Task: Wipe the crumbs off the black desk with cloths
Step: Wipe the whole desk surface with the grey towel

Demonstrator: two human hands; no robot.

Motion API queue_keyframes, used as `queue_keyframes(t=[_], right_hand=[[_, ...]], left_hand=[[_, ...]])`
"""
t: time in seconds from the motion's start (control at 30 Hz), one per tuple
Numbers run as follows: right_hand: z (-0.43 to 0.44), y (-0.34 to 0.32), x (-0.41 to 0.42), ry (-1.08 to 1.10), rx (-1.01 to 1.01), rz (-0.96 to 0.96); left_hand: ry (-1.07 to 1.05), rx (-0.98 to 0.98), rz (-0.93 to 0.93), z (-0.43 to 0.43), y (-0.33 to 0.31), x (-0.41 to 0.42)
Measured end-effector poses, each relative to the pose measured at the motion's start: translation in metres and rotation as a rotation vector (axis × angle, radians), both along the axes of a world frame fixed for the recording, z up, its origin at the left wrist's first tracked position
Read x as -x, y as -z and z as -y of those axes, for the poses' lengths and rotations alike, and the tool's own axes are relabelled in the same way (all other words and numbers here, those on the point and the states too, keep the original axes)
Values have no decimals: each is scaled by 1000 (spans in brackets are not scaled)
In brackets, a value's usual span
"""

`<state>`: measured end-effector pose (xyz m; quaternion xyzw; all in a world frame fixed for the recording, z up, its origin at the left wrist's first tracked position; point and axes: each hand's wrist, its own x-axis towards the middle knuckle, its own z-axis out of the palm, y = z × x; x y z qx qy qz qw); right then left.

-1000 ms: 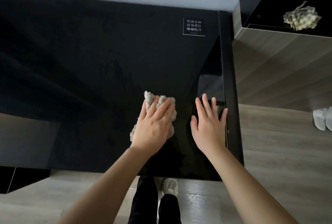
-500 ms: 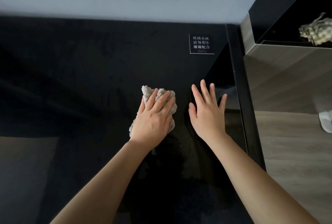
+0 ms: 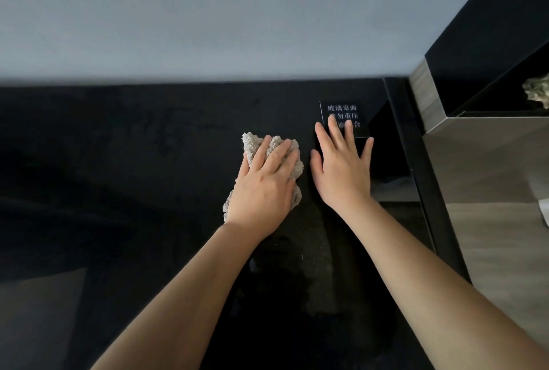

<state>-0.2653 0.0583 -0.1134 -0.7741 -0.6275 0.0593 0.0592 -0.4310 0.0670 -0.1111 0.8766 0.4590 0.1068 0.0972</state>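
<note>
two hands are down on the glossy black desk [image 3: 133,161]. the left hand [image 3: 264,188] lies flat on top of a crumpled grey-beige terry cloth [image 3: 252,142], fingers straight and a little apart, palm pressing it to the surface. the cloth bunches out past the fingertips and beside the wrist. just to the right of it, the right hand [image 3: 341,167] is flat on the bare desk, fingers fanned wide, holding nothing. its fingertips reach over the lower part of a small black square label with white printed characters [image 3: 341,108], covering some of the bottom line. between the two forearms, faint pale specks dot the desk. well off to the right of the right hand, a second crumpled pale checked cloth [image 3: 539,94] sits in a black shelf recess [image 3: 487,99] above a wood-grain cabinet [image 3: 490,161], cut off by the frame edge.
</note>
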Motion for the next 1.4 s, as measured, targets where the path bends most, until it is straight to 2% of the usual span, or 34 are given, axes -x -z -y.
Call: queue_keyframes(t=[0.23,0.57,0.7,0.87,1.0,1.23,1.33,1.4], right_hand=[[-45,2,-9,48,-159,58],[-52,6,-12,43,-48,66],[-53,2,-10,42,-36,68],[-53,4,-10,46,-16,69],[-52,5,-10,41,-18,55],[-51,6,-10,32,-34,42],[-51,6,-11,35,-36,43],[-51,5,-11,36,-38,43]], left_hand=[[-41,-49,-32,-61,2,-19],[-196,30,17,-106,-1,-41],[-432,46,-27,-134,-6,-1],[-711,48,77,-139,-4,37],[-510,-17,-6,-130,-1,-6],[-99,25,-17,-111,-8,-50],[-76,34,-6,-110,-9,-46],[-146,38,31,-111,-10,-38]])
